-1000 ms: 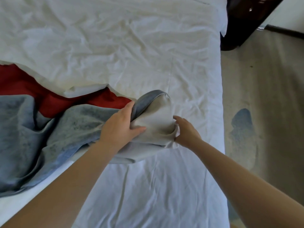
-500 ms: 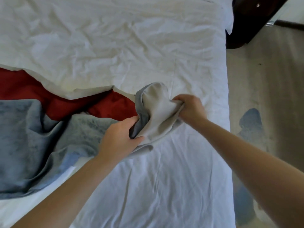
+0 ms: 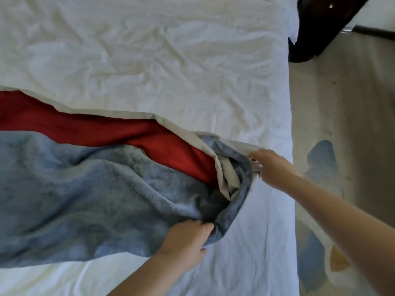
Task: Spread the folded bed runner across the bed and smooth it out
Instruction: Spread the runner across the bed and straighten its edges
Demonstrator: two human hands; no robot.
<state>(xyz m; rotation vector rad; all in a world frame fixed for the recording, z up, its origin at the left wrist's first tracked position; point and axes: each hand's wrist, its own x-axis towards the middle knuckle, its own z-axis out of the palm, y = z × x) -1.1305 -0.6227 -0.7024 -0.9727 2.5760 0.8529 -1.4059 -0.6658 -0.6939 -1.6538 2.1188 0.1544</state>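
The hands are drawing apart: the right hand (image 3: 273, 167) is now pulling the bed runner (image 3: 85, 199) by its pale edge out toward the right side of the bed (image 3: 149, 60), while the left hand (image 3: 186, 240) is gripping the blue edge nearer the person. The folded bundle they were holding together is opening out, its red band (image 3: 106, 131) is stretching farther right, and the beige lining (image 3: 226, 178) is sinking into a fold.
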